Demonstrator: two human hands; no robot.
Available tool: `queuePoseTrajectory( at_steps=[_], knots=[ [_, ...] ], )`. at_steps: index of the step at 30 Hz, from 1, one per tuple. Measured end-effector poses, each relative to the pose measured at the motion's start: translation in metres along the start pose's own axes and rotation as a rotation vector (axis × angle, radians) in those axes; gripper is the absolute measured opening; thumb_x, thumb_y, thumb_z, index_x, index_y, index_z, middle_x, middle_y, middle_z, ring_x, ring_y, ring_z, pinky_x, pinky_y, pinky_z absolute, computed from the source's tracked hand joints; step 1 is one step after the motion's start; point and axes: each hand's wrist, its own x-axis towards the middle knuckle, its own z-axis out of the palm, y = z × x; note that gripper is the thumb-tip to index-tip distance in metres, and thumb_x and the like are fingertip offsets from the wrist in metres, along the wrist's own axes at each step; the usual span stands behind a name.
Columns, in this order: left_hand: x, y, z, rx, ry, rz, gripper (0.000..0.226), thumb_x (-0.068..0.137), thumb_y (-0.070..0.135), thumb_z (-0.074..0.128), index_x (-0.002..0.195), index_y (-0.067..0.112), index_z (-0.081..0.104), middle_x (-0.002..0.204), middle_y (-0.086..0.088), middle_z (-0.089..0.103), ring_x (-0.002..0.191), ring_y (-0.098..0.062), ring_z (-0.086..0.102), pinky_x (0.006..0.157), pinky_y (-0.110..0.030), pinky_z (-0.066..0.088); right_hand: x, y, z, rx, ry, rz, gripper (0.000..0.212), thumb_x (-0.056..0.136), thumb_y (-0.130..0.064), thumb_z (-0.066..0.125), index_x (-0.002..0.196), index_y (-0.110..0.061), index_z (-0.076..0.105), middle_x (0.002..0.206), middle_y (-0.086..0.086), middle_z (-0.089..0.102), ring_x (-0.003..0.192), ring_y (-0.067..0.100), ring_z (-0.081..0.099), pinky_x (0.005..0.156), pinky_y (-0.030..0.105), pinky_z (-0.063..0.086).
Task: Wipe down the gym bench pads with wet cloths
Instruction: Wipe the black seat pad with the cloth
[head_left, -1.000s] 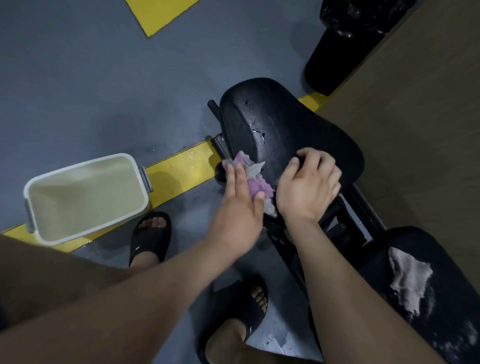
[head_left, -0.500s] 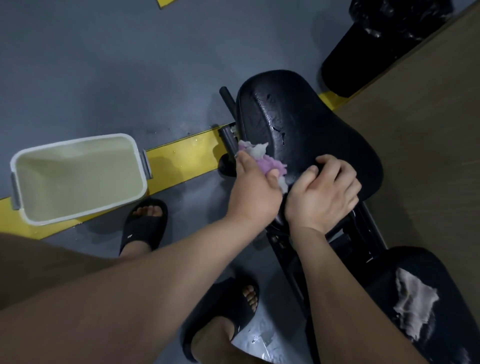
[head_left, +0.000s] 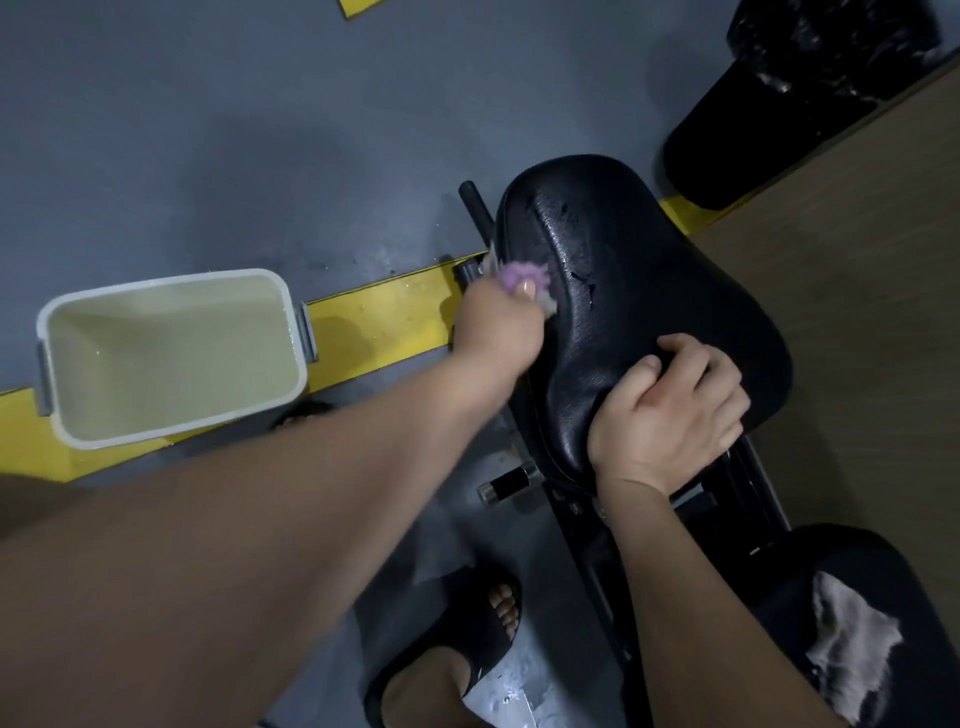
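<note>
Cloth (head_left: 511, 271): small purple-and-white rag, soft and limp, wadded in the left hand (head_left: 493, 327). Fingers are curled round it, thumb on top, and it is pressed to the left edge of the pad (head_left: 649, 270), far end.
- Judged light and wet. It should drip if squeezed and mould to the curve. Best held bunched, as now.

Pad: black, padded, glossy with wet streaks, and it has a raised centre ridge.
- Judged firm but yielding, and slippery where wet. It sits fixed on the frame (head_left: 597, 545), so nothing is lifted.
- Right hand (head_left: 670, 410) grips its near end with fingers curled over the edge, apparently steadying it.

Near pad (head_left: 893, 561), bottom right: a grey cloth (head_left: 857, 639) lies flat on it, apart from both hands.

Surroundings:
- Tub (head_left: 182, 426) of cloudy water stands on the floor (head_left: 260, 130) at left, across the yellow line (head_left: 384, 312). It is within reach for rinsing.
- Knob (head_left: 511, 480) juts left from the frame, below the left forearm. A low wipe could snag on it.
- Black bag-lined bin (head_left: 769, 130) stands far right, well apart.
- Sandal (head_left: 467, 623) rests near the frame, with a wet patch on the floor just beside it. Slip risk, I judge.
</note>
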Motion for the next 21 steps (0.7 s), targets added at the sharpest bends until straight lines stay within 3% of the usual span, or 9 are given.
queuePoseTrajectory(
  at_steps=[4,7,10,15,18,21],
  knots=[
    [0.036,0.027,-0.007,-0.054,0.007,0.003,0.029,0.103,0.008,0.05,0.088,0.029,0.064,0.116,0.008,0.066,0.119,-0.012,0.058,0.104,-0.019,0.039,0.0,0.0,0.001,0.004,0.006,0.001,0.024,0.092,-0.025,0.053,0.113,-0.022,0.064,0.124,0.003,0.057,0.113,0.029,0.051,0.092,0.045,0.04],
    [0.017,0.002,-0.01,-0.015,-0.032,0.031,0.022,0.105,0.015,0.05,0.102,0.027,0.068,0.113,0.017,0.068,0.114,-0.008,0.061,0.104,-0.021,0.041,-0.001,0.0,0.002,-0.003,0.007,0.003,0.024,0.092,-0.026,0.053,0.113,-0.023,0.064,0.124,0.003,0.057,0.112,0.03,0.051,0.091,0.047,0.04],
    [-0.013,-0.015,-0.003,0.01,0.0,0.01,0.023,0.105,0.016,0.05,0.12,0.019,0.067,0.115,0.008,0.07,0.11,-0.012,0.063,0.095,-0.019,0.043,-0.001,0.0,0.003,-0.016,0.017,-0.003,0.023,0.092,-0.025,0.054,0.112,-0.023,0.064,0.123,0.003,0.058,0.111,0.029,0.052,0.09,0.045,0.04],
    [0.032,0.013,-0.004,-0.003,-0.022,0.045,0.033,0.104,0.006,0.045,0.088,0.026,0.065,0.116,0.005,0.065,0.117,-0.012,0.057,0.107,-0.02,0.038,-0.001,0.001,0.003,-0.012,0.021,-0.009,0.023,0.092,-0.024,0.054,0.113,-0.022,0.064,0.123,0.004,0.058,0.111,0.03,0.051,0.089,0.045,0.04],
    [0.058,0.024,-0.014,0.052,-0.075,0.08,0.029,0.105,0.009,0.044,0.096,0.027,0.065,0.113,0.006,0.066,0.116,-0.013,0.06,0.105,-0.022,0.041,-0.001,0.001,0.005,-0.019,0.024,-0.008,0.023,0.092,-0.025,0.054,0.113,-0.022,0.064,0.123,0.004,0.057,0.111,0.03,0.051,0.09,0.045,0.039],
    [0.035,-0.002,-0.015,0.097,-0.094,0.13,0.02,0.105,0.014,0.045,0.109,0.019,0.064,0.107,0.016,0.066,0.105,-0.001,0.062,0.098,-0.019,0.043,-0.001,0.002,0.004,-0.021,0.014,-0.002,0.023,0.092,-0.025,0.055,0.113,-0.022,0.063,0.124,0.004,0.057,0.113,0.031,0.051,0.091,0.046,0.04]
  ],
)
